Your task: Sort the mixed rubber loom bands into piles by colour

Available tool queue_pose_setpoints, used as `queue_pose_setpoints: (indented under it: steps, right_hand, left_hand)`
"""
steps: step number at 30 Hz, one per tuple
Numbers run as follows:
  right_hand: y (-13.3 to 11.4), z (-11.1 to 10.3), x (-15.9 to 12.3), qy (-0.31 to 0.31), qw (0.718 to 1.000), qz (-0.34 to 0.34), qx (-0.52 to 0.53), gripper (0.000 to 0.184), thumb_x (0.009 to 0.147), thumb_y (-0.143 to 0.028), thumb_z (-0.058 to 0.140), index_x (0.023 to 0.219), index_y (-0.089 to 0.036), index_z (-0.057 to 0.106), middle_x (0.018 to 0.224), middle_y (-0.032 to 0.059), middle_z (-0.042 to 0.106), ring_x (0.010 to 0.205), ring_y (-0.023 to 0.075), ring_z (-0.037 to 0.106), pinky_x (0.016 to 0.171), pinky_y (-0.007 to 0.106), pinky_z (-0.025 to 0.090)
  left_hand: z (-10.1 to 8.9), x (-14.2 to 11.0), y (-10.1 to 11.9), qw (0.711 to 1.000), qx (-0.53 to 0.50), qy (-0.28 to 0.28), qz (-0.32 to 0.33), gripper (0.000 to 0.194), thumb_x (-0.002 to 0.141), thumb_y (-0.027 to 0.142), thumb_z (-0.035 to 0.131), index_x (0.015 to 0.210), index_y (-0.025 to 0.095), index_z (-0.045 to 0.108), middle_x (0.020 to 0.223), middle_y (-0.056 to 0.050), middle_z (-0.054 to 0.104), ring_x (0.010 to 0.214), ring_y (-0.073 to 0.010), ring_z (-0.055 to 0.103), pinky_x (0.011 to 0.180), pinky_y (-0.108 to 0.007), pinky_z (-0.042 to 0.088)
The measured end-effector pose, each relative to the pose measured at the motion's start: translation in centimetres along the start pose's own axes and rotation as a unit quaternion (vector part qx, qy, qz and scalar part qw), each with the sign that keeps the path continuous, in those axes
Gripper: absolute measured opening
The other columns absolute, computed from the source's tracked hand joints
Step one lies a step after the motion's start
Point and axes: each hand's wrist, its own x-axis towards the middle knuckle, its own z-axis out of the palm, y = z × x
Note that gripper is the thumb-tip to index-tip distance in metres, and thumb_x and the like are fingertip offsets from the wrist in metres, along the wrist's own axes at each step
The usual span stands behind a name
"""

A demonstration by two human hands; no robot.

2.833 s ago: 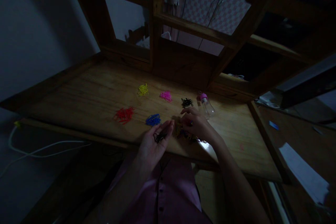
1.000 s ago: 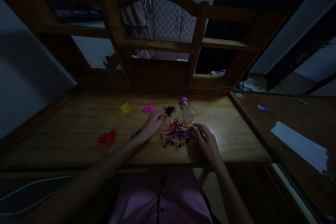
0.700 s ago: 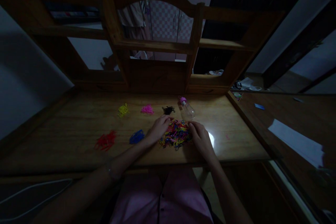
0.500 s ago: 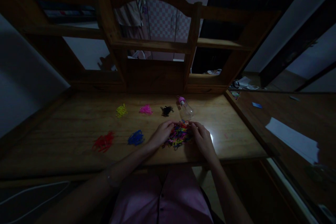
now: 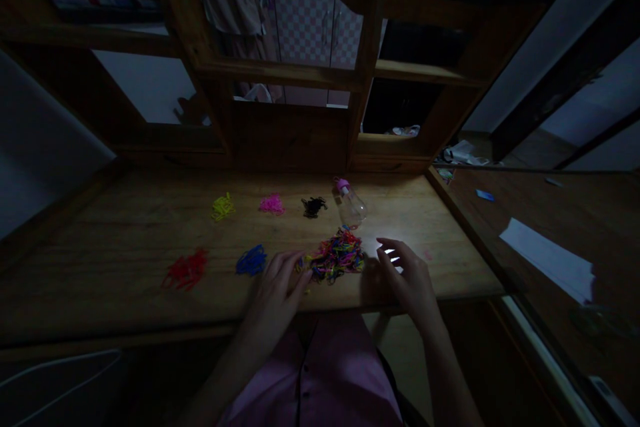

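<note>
A heap of mixed-colour small loops that look like rubber bands point(image 5: 339, 255) lies on the wooden desk between my hands. My left hand point(image 5: 276, 285) is at the heap's left edge, fingers stretched out and apart; its fingertips are by a few yellow bands. To the right of the heap, apart from it, my right hand point(image 5: 410, 275) hovers with spread, slightly curled fingers and nothing in them. Sorted piles lie around: blue bands point(image 5: 251, 260) just left of my left hand, red bands point(image 5: 186, 269), yellow bands point(image 5: 223, 207), pink bands point(image 5: 272, 204) and black bands point(image 5: 314, 207).
Behind the heap a clear bulb-shaped bottle point(image 5: 354, 208) with a pink cap lies on its side. A wooden shelf unit point(image 5: 290, 140) closes off the back of the desk point(image 5: 125, 227). On a lower surface at right are white papers point(image 5: 550, 260).
The black bands seen in my left palm earlier are gone from it. Both hands pressed the heap together from its sides; now the left has drawn back toward me and the right has moved away rightward.
</note>
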Motion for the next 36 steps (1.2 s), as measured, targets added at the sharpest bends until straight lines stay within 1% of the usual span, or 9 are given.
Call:
queue_pose_setpoints:
  steps: [2, 4, 10, 14, 18, 24, 27, 31, 36]
  right_hand:
    - [-0.8, -0.2, -1.1, -0.02, 1.0, -0.011, -0.002, 0.025, 0.09, -0.031, 0.053, 0.11, -0.02, 0.065, 0.092, 0.0066, 0.067, 0.072, 0.0175, 0.064, 0.059, 0.027, 0.051]
    - [-1.2, -0.3, -2.0, -0.034, 0.999, -0.019, 0.003, 0.023, 0.091, -0.03, 0.053, 0.108, -0.021, 0.065, 0.094, 0.0068, 0.066, 0.074, 0.0173, 0.064, 0.059, 0.027, 0.051]
    - [-0.3, 0.2, -2.9, -0.034, 0.999, -0.027, -0.016, 0.018, 0.091, -0.028, 0.053, 0.102, -0.021, 0.064, 0.093, 0.0067, 0.064, 0.072, 0.0174, 0.062, 0.059, 0.028, 0.051]
    - [0.4, 0.8, -2.6, -0.043, 0.996, -0.05, -0.063, 0.012, 0.088, -0.026, 0.056, 0.096, -0.021, 0.065, 0.096, 0.0074, 0.062, 0.078, 0.0193, 0.062, 0.064, 0.03, 0.051]
    - [0.3, 1.7, -2.1, -0.064, 0.992, -0.066, -0.081, 0.013, 0.086, -0.025, 0.06, 0.099, -0.022, 0.063, 0.102, 0.0073, 0.059, 0.087, 0.0209, 0.062, 0.072, 0.032, 0.051]
    - [0.6, 2.6, -1.4, -0.063, 0.99, -0.077, -0.098, 0.007, 0.088, -0.027, 0.059, 0.093, -0.022, 0.061, 0.098, 0.0054, 0.058, 0.083, 0.0197, 0.061, 0.07, 0.031, 0.048]
    - [1.0, 2.6, -1.4, -0.065, 0.99, -0.077, -0.102, 0.004, 0.088, -0.026, 0.059, 0.089, -0.022, 0.06, 0.096, 0.0047, 0.058, 0.082, 0.0192, 0.06, 0.069, 0.03, 0.047]
    - [0.9, 2.2, -1.6, -0.067, 0.99, -0.068, -0.102, 0.005, 0.088, -0.024, 0.059, 0.084, -0.022, 0.058, 0.091, 0.0033, 0.057, 0.08, 0.0181, 0.059, 0.068, 0.029, 0.045]
    - [0.4, 1.5, -1.9, -0.074, 0.992, -0.058, -0.088, 0.008, 0.089, -0.026, 0.058, 0.083, -0.021, 0.057, 0.089, 0.003, 0.058, 0.078, 0.0171, 0.058, 0.068, 0.028, 0.044]
  left_hand:
    - [0.0, -1.4, -1.1, 0.999, 0.029, 0.003, -0.014, 0.043, 0.082, 0.037, 0.063, 0.123, 0.025, 0.055, 0.121, -0.008, 0.055, 0.114, -0.0255, 0.054, 0.099, -0.042, 0.044]
    - [0.2, -2.2, -1.8, 0.999, 0.037, 0.004, -0.017, 0.043, 0.078, 0.035, 0.068, 0.119, 0.026, 0.057, 0.117, -0.007, 0.055, 0.107, -0.0248, 0.057, 0.091, -0.039, 0.049]
    - [0.1, -1.9, -1.2, 0.999, 0.029, -0.032, -0.021, 0.006, 0.085, 0.027, 0.057, 0.088, 0.024, 0.061, 0.097, -0.004, 0.058, 0.093, -0.023, 0.058, 0.084, -0.037, 0.049]
    - [0.0, -1.5, -0.6, 0.997, 0.04, -0.066, -0.003, 0.012, 0.087, 0.023, 0.051, 0.079, 0.023, 0.059, 0.09, -0.004, 0.057, 0.09, -0.0228, 0.057, 0.083, -0.036, 0.047]
    - [-0.1, -1.5, -0.9, 0.996, 0.045, -0.074, 0.005, 0.014, 0.09, 0.021, 0.045, 0.079, 0.023, 0.055, 0.088, -0.004, 0.057, 0.088, -0.0226, 0.056, 0.082, -0.036, 0.045]
    - [-1.2, -1.0, -0.9, 0.998, 0.06, 0.001, -0.029, 0.014, 0.091, 0.022, 0.043, 0.097, 0.021, 0.056, 0.094, -0.006, 0.06, 0.092, -0.0233, 0.057, 0.084, -0.037, 0.045]
    - [-1.2, -0.5, -1.0, 0.995, 0.094, 0.014, -0.024, 0.018, 0.088, 0.018, 0.046, 0.102, 0.02, 0.057, 0.093, -0.006, 0.061, 0.09, -0.0234, 0.057, 0.083, -0.036, 0.046]
    - [-0.6, 0.3, -1.6, 0.994, 0.109, 0.007, -0.011, 0.016, 0.087, 0.015, 0.047, 0.098, 0.02, 0.057, 0.093, -0.006, 0.061, 0.09, -0.0233, 0.056, 0.083, -0.038, 0.047]
    - [-0.4, 0.8, -2.3, 0.997, 0.059, -0.028, 0.032, 0.018, 0.087, 0.009, 0.043, 0.091, 0.02, 0.056, 0.098, -0.007, 0.059, 0.095, -0.0214, 0.055, 0.087, -0.037, 0.048]
